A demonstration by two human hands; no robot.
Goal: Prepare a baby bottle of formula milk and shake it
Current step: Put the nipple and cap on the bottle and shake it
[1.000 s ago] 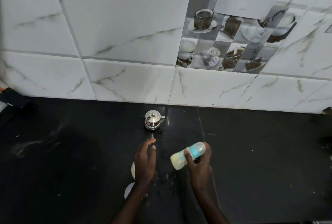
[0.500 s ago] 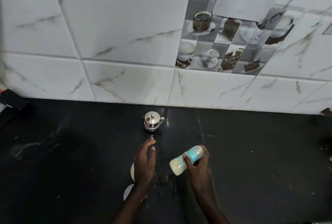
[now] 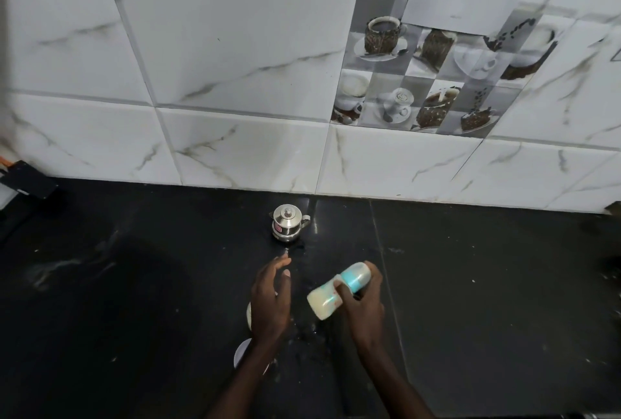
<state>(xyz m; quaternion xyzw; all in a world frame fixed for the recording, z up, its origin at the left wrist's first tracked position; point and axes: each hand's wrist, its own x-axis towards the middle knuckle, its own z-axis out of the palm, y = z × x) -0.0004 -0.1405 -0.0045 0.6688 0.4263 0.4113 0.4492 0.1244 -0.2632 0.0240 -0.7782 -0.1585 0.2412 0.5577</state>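
We are gripping the milk-filled baby bottle in our right hand, fingers curled round it, holding it tilted above the black desk. Our left hand is hovering beside it, fingers spread. The steel pot is wearing a red label too small to read

Little lidded steel pot sits about mid-frame on the black counter, near the marble-look wall tiles. Coffee-picture tile up at 1 o'clock, some black box at 9.
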